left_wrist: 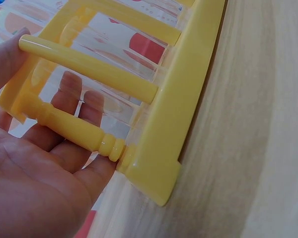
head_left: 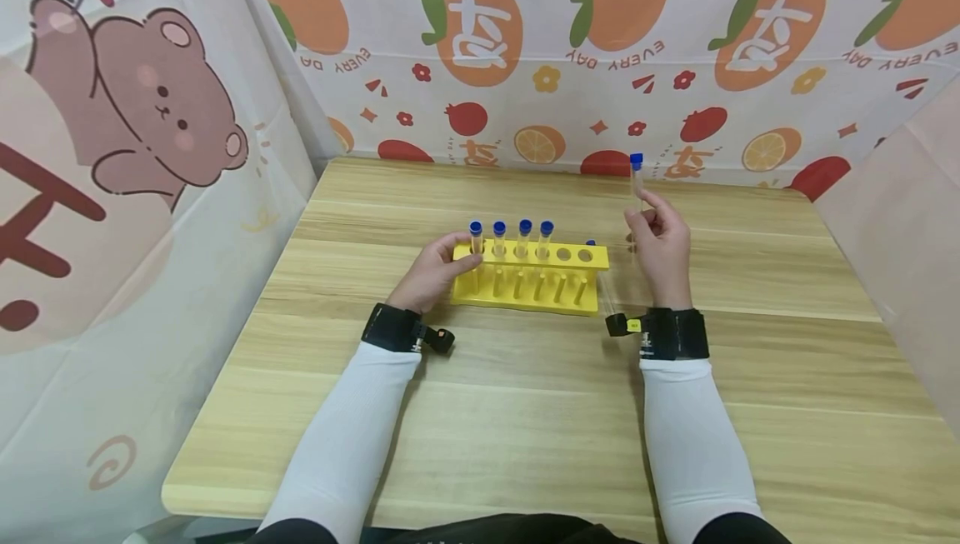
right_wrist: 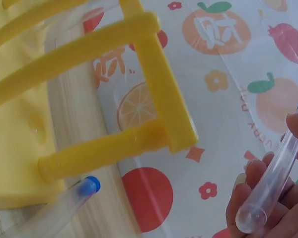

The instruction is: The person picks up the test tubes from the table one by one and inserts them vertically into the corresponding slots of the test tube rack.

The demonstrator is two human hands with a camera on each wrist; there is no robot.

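Clear round-bottomed tube (right_wrist: 270, 191), blue cap (head_left: 636, 159): raised above table (head_left: 517, 411), right of rack (head_left: 531, 263) | right hand (head_left: 662, 244): pinches it | rack: glossy yellow, four capped tubes (head_left: 522, 242) standing | left hand (head_left: 435, 272): fingers curled round the rack's turned end post (left_wrist: 84, 134) | loose tube (right_wrist: 49, 213): beside rack's right end | table: streaked wood grain

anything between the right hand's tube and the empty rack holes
Nothing visible: the way from the held tube to the empty holes looks open. The loose tube sits beside the right end of the rack, not over them.
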